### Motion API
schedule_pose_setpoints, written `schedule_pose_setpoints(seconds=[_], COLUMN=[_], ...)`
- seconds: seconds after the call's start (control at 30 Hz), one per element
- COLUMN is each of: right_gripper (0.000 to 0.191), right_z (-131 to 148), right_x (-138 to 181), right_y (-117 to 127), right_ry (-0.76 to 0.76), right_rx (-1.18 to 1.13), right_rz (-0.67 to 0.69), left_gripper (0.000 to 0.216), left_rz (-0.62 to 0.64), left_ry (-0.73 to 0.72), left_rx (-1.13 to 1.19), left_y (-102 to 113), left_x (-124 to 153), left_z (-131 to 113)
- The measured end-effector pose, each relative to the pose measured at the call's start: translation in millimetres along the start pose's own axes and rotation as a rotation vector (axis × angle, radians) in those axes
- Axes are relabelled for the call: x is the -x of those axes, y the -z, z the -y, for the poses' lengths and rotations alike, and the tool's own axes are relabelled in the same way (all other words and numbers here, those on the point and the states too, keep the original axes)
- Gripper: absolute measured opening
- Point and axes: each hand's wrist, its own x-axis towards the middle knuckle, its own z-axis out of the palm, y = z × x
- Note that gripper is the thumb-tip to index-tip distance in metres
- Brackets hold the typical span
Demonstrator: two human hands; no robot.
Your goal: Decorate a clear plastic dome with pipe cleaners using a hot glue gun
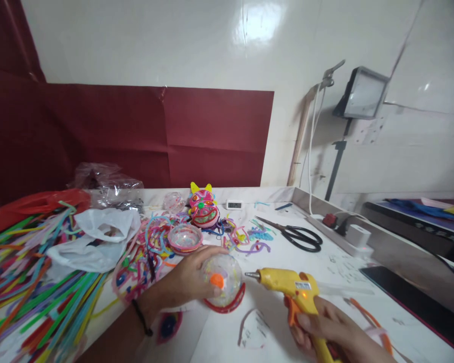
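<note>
My left hand (191,280) curls around a clear plastic ball (224,278) that has an orange spot on its front and a red pipe-cleaner ring under it. It rests on the white table (287,312). My right hand (335,330) grips the handle of a yellow hot glue gun (287,285). The gun's metal nozzle points left and stops just short of the ball.
A heap of coloured pipe cleaners (34,282) and a white plastic bag (94,237) lie at the left. Behind the ball sit a clear half-shell (184,237), a pink cat-like figure (203,206) and loose pipe-cleaner scraps (249,239). Black scissors (298,236) and a power strip (344,233) lie at the right.
</note>
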Motion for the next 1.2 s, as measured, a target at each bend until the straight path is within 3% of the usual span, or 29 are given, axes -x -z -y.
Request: schedule_pose_setpoints(seconds=[0.23, 0.4, 0.47, 0.57, 0.63, 0.7, 0.77, 0.83, 0.9, 0.97, 1.07, 1.2], right_gripper=[0.047, 0.044, 0.043, 0.043, 0.04, 0.031, 0.017, 0.01, 0.017, 0.019, 0.017, 0.017], right_z=[20.0, 16.2, 16.7, 23.7, 31.2, 37.7, 41.0, 39.9, 35.3, 29.8, 24.5, 25.6], right_x=[-35.2, -62.8, -68.3, -68.5, -63.9, -56.2, -46.8, -38.0, -31.9, -29.9, -32.2, -33.5], right_y=[20.2, 30.4, 30.2, 26.8, 22.7, 16.0, 5.9, -7.3, -21.3, -32.8, -41.0, -36.8], right_ry=[-0.025, -0.147, -0.165, -0.072, 0.059, 0.135, 0.235, 0.405, 0.46, 0.458, 0.43, 0.402], right_rx=[0.261, 0.503, 0.605, 0.951, 1.253, 1.378, 1.463, 1.552, 1.472, 1.46, 1.521, 1.477], right_rz=[0.074, -0.039, -0.023, -0.041, -0.162, -0.305, -0.347, -0.122, 0.124, 0.264, 0.349, 0.35], left_gripper=[0.064, 0.065, 0.065, 0.064, 0.066, 0.066, 0.065, 0.063, 0.063, 0.065, 0.067, 0.065], left_rz=[-0.027, -0.038, -0.04, -0.036, -0.041, -0.051, -0.055, -0.05, -0.048, -0.054, -0.055, -0.055], left_ry=[-0.033, -0.038, -0.037, -0.036, -0.032, -0.026, -0.023, -0.024, -0.026, -0.028, -0.035, -0.037], left_rx=[-0.016, -0.025, -0.028, -0.024, -0.018, -0.019, -0.027, -0.03, -0.03, -0.037, -0.044, -0.037], left_y=[1.6, 3.9, 4.2, 4.1, 3.8, 3.6, 3.5, 3.5, 3.5, 3.5, 3.6, 3.7], left_x=[-2.0, -2.4, -2.8, -4.4, -5.6, -6.2, -6.1, -5.7, -5.5, -5.8, -6.1, -5.6], left_z=[6.3, 8.9, 8.7, 8.7, 8.5, 7.6, 6.5, 5.8, 6.0, 6.8, 7.6, 6.6])
